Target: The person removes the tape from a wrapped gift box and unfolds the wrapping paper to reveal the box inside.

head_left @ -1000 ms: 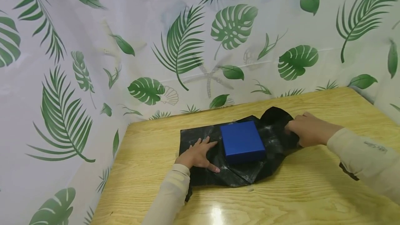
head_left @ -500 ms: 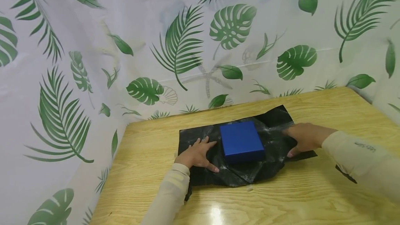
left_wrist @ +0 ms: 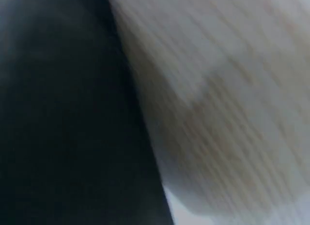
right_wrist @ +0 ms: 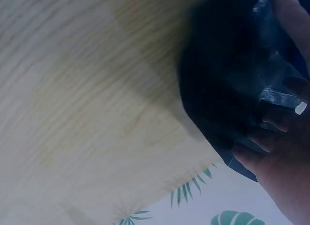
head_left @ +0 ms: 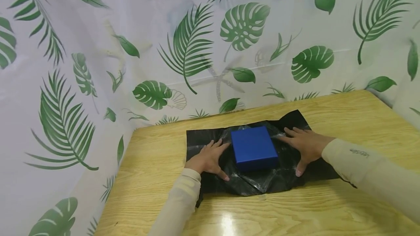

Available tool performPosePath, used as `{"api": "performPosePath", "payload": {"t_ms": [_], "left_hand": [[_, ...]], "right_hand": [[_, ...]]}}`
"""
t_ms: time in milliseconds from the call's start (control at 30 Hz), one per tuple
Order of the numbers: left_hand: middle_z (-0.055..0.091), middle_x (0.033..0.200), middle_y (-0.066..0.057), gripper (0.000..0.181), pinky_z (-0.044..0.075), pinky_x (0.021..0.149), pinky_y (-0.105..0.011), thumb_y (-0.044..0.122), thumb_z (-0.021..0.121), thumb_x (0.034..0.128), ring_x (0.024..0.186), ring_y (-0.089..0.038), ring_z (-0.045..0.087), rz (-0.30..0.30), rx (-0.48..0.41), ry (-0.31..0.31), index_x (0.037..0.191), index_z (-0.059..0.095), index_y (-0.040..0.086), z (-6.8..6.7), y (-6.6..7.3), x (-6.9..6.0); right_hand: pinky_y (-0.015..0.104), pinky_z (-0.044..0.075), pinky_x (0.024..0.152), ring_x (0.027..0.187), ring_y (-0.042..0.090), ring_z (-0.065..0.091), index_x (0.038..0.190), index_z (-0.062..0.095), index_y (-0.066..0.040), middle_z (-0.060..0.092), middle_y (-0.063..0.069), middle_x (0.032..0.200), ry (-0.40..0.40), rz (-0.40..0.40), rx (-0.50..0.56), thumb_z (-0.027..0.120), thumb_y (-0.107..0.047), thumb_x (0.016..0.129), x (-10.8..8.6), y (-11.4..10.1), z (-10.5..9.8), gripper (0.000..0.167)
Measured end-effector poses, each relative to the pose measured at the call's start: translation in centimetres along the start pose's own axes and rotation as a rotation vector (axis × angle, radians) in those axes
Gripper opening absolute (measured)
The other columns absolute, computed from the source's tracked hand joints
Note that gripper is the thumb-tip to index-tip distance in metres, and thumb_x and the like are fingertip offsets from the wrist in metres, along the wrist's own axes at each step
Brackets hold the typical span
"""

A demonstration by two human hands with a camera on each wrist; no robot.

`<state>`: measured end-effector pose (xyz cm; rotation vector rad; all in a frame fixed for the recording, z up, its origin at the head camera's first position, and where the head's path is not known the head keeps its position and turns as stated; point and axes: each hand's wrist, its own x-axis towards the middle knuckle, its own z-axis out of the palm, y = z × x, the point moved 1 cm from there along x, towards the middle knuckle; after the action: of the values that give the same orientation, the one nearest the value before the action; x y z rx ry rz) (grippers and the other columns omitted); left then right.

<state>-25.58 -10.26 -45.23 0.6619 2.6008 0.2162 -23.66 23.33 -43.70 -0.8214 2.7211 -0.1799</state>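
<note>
A blue square box (head_left: 254,146) rests on a creased black sheet (head_left: 249,187) spread over the wooden table. To the left of the box, my left hand (head_left: 207,158) lies on the sheet with its fingers spread. My right hand (head_left: 307,145) presses on the sheet at the other side, thumb and fingers spread out, apart from the box. In the right wrist view the fingers of the right hand (right_wrist: 286,147) rest against the black sheet (right_wrist: 227,89). Dark, blurred sheet (left_wrist: 72,118) fills the left part of the left wrist view, and the left hand does not show there.
The wooden table (head_left: 147,199) extends around the sheet on all sides. A white wall covering (head_left: 131,17) with green leaf prints stands behind the table and along its left side. The sheet's back right corner tilts up a little.
My right hand has let go of the sheet's right part and moved left, closer to the box, flattening the sheet. The left hand has stayed almost in place.
</note>
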Motion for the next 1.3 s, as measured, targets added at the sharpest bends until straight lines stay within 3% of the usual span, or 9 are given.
{"api": "performPosePath", "payload": {"t_ms": [333, 700, 1067, 1300], "left_hand": [[-0.004, 0.170, -0.005, 0.129, 0.004, 0.121, -0.060, 0.052, 0.094, 0.0645, 0.155, -0.033, -0.007, -0.022, -0.018, -0.089, 0.164, 0.014, 0.035, 0.0, -0.5, 0.3], [-0.010, 0.170, -0.004, 0.135, 0.000, 0.120, -0.064, 0.055, 0.094, 0.0614, 0.154, -0.033, -0.011, -0.019, -0.005, -0.099, 0.164, 0.007, 0.039, 0.6, -1.0, 0.5], [-0.007, 0.170, -0.003, 0.132, 0.004, 0.119, -0.065, 0.050, 0.095, 0.0632, 0.155, -0.031, -0.008, -0.037, -0.007, -0.102, 0.164, 0.010, 0.035, -0.6, 0.1, 0.5], [-0.007, 0.170, -0.002, 0.135, 0.005, 0.119, -0.065, 0.052, 0.095, 0.0620, 0.155, -0.030, -0.009, -0.048, 0.016, -0.125, 0.164, 0.007, 0.038, 0.0, -0.3, 0.4]], "right_hand": [[0.080, 0.024, 0.102, 0.140, 0.066, 0.015, 0.159, 0.026, -0.009, 0.012, 0.037, 0.160, -0.025, 0.038, 0.076, 0.094, -0.060, 0.046, 0.2, 0.5, 1.1, 0.142], [0.076, 0.035, 0.098, 0.142, 0.065, 0.009, 0.162, 0.017, -0.014, 0.007, 0.033, 0.163, -0.119, 0.096, 0.145, 0.095, -0.059, 0.046, 0.5, 1.0, 1.8, 0.147], [0.075, 0.038, 0.096, 0.142, 0.064, 0.012, 0.161, 0.019, -0.010, 0.009, 0.035, 0.162, -0.124, 0.106, 0.126, 0.095, -0.058, 0.049, 0.8, 0.3, 0.9, 0.144], [0.073, 0.039, 0.096, 0.145, 0.060, 0.007, 0.163, 0.016, -0.013, 0.004, 0.031, 0.164, -0.174, 0.133, 0.148, 0.096, -0.057, 0.048, 0.8, 0.1, 1.4, 0.147]]}}
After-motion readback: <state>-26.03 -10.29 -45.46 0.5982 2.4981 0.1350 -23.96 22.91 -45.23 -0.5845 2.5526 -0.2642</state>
